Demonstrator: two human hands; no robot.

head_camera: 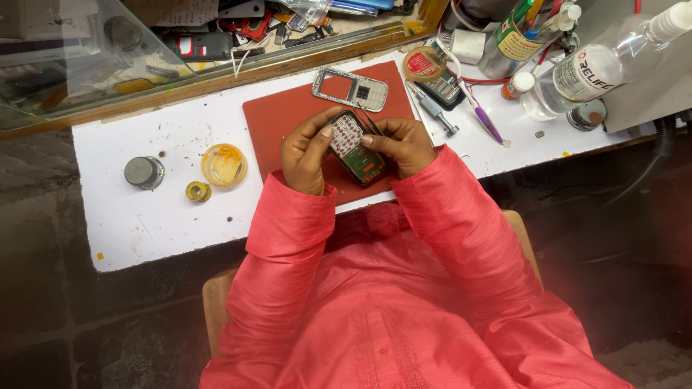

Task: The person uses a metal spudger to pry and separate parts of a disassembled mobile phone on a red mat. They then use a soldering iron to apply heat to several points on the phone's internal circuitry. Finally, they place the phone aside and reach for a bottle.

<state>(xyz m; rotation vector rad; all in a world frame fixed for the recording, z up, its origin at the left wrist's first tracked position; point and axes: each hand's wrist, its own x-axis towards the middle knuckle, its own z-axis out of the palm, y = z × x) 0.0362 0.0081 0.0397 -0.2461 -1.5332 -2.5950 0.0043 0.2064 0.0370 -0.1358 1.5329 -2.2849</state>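
Observation:
My left hand [306,150] grips the left edge of an opened phone body [355,148], a green circuit board with a keypad grid, held tilted over a red work mat [277,119]. Pressed against the phone's right side, my right hand [402,144] pinches thin black tweezers [369,119] whose tips point up and away over the board's top. A silver phone front frame [350,88] lies on the mat just beyond the hands.
On the white bench [155,216] sit a metal tin [144,172], a round yellow paste dish [224,164] and a small solder spool [197,191] at left. At right lie a screwdriver [435,112], a purple pen [484,119], a tape roll [424,63] and clear bottles [598,68].

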